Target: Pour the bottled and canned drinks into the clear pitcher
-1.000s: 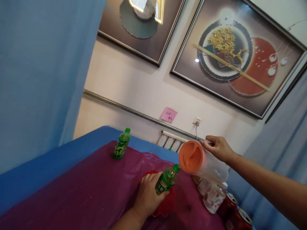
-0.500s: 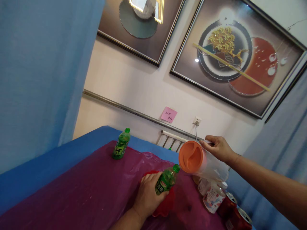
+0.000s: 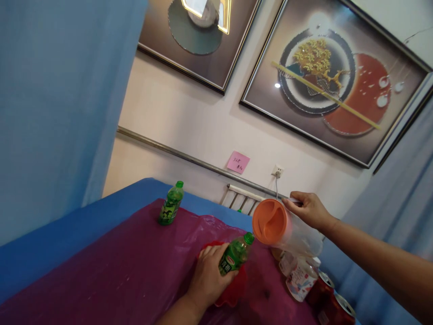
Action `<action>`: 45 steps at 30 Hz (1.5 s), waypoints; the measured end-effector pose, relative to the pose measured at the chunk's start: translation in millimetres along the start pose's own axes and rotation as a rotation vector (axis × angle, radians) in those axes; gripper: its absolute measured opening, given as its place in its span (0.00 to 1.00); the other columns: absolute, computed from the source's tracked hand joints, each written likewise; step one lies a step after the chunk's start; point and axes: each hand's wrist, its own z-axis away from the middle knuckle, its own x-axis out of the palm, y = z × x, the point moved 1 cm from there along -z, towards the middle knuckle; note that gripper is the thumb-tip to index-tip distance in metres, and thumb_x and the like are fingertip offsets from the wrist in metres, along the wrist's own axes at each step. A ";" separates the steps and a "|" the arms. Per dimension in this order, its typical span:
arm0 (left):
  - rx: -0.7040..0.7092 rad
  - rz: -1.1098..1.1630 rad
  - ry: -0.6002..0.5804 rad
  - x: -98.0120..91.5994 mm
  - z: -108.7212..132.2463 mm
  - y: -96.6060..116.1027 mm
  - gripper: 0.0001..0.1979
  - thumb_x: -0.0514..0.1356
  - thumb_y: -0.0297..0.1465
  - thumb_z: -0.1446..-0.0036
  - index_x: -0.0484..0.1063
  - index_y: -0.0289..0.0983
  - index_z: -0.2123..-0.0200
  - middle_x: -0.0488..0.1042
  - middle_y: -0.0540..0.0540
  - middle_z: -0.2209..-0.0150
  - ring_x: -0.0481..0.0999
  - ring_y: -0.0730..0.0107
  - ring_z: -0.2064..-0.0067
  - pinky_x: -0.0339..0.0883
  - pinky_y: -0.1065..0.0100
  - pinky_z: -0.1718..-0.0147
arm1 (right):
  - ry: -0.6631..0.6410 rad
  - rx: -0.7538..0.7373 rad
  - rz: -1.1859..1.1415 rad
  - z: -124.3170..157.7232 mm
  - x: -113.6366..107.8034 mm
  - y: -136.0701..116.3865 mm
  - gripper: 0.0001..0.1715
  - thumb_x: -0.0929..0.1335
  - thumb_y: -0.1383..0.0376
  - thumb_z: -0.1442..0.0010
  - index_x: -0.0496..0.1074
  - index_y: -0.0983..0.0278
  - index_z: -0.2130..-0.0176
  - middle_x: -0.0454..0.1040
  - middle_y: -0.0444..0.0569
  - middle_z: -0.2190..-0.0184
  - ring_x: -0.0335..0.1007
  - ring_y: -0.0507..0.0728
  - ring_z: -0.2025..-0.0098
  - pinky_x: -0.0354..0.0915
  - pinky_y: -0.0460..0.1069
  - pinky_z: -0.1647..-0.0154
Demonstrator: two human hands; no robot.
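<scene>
Gripping the orange-lidded pitcher [image 3: 287, 231] by its handle, right hand [image 3: 307, 210] curled shut, held it tipped sideways above a partly hidden white-labelled bottle [image 3: 299, 280], red cans [image 3: 333, 304] beside. Wrapped left hand [image 3: 207, 276] round a green bottle [image 3: 235, 255] over the red bowl [image 3: 235, 291]. Saw a second green bottle [image 3: 171, 204] well apart on the magenta sheet [image 3: 111, 271].

Barely anything is shifting across this second. The right hand [image 3: 306, 210], which is gripping the tilted clear jug [image 3: 299, 237] near its top, is letting its forearm [image 3: 372, 259] sink a touch lower, the elbow end dropping toward the bottom of the view. The cans [image 3: 345, 310] under that forearm, well right of the left hand [image 3: 206, 280] that is clasping the green bottle [image 3: 233, 259], are drifting a shade down and rightward, seemingly through a slight turn of the head.
</scene>
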 end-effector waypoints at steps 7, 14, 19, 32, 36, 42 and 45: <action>-0.008 0.000 -0.001 -0.9 1.2 1.1 0.32 0.71 0.30 0.55 0.72 0.43 0.45 0.78 0.43 0.48 0.73 0.51 0.45 0.60 0.52 0.43 | -0.012 0.013 -0.012 0.5 -0.9 -0.5 0.29 0.65 0.45 0.43 0.49 0.58 0.80 0.47 0.37 0.83 0.44 0.48 0.80 0.44 0.46 0.80; 0.006 0.002 -0.001 -0.2 0.0 0.8 0.31 0.71 0.30 0.55 0.72 0.43 0.45 0.79 0.44 0.49 0.73 0.52 0.46 0.60 0.52 0.43 | 0.005 -0.012 -0.010 1.4 -1.5 -2.7 0.31 0.65 0.45 0.42 0.49 0.58 0.81 0.47 0.37 0.84 0.43 0.48 0.80 0.43 0.47 0.80; 0.000 0.003 -0.001 -0.6 0.5 1.4 0.31 0.71 0.29 0.55 0.73 0.43 0.45 0.79 0.44 0.49 0.73 0.52 0.46 0.60 0.53 0.43 | -0.006 -0.003 0.006 1.9 -1.0 -1.4 0.30 0.65 0.45 0.42 0.49 0.58 0.81 0.47 0.37 0.83 0.44 0.49 0.80 0.44 0.46 0.80; 0.004 -0.006 0.005 -0.3 0.3 0.1 0.32 0.72 0.30 0.56 0.73 0.43 0.45 0.79 0.44 0.49 0.73 0.52 0.46 0.60 0.53 0.43 | -0.002 -0.005 -0.016 1.6 -0.2 -0.8 0.30 0.66 0.46 0.42 0.49 0.58 0.80 0.47 0.37 0.83 0.44 0.48 0.80 0.43 0.46 0.80; 0.006 -0.005 0.009 -0.2 1.3 0.8 0.32 0.72 0.29 0.56 0.73 0.43 0.44 0.79 0.44 0.48 0.73 0.52 0.46 0.60 0.54 0.43 | -0.003 -0.018 -0.006 1.8 -0.1 -0.8 0.29 0.66 0.47 0.42 0.49 0.58 0.80 0.47 0.37 0.83 0.44 0.48 0.80 0.43 0.46 0.80; 0.008 -0.003 0.004 -0.9 0.7 1.9 0.31 0.72 0.29 0.56 0.73 0.42 0.45 0.79 0.44 0.49 0.73 0.52 0.46 0.60 0.54 0.44 | -0.003 -0.031 0.012 2.1 -1.2 -1.8 0.29 0.65 0.47 0.41 0.49 0.59 0.80 0.47 0.37 0.83 0.44 0.48 0.80 0.43 0.47 0.79; 0.014 -0.003 0.006 -1.0 0.5 1.7 0.32 0.72 0.30 0.56 0.73 0.43 0.45 0.79 0.44 0.49 0.73 0.52 0.46 0.60 0.53 0.44 | -0.011 -0.024 0.023 2.2 -1.7 -1.3 0.29 0.65 0.47 0.41 0.49 0.59 0.80 0.47 0.37 0.83 0.44 0.48 0.79 0.43 0.47 0.79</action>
